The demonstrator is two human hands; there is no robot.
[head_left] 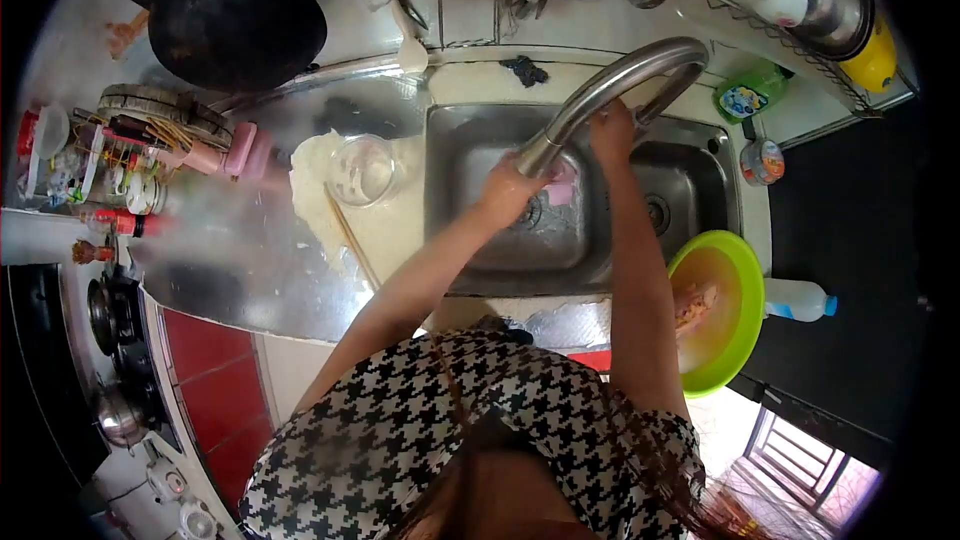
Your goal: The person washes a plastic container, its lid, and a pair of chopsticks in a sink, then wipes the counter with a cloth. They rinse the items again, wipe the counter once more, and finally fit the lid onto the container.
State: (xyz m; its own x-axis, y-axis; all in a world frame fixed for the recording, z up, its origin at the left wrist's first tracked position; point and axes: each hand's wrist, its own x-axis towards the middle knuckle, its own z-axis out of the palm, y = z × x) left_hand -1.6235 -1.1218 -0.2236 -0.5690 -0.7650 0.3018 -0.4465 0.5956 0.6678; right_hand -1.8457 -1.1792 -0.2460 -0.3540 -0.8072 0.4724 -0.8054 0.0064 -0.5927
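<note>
My left hand (pixel 512 192) is closed around the lower end of the curved metal faucet (pixel 598 80), over the left basin. Beside its fingers, low under the spout, is a pink object (pixel 563 186) whose kind I cannot make out. Water wets the bottom of the steel sink (pixel 470 240). My right hand (pixel 612 132) reaches under the faucet's arch, close to its base. Its fingertips are partly hidden, so their grip does not show.
A lime-green basin (pixel 745 285) with food in cloudy liquid stands right of the sink. On the left counter, a clear bowl (pixel 365 170) and chopsticks (pixel 350 235) lie on a pale sheet (pixel 405 215). A green bottle (pixel 750 93) and a can (pixel 763 162) stand at the right.
</note>
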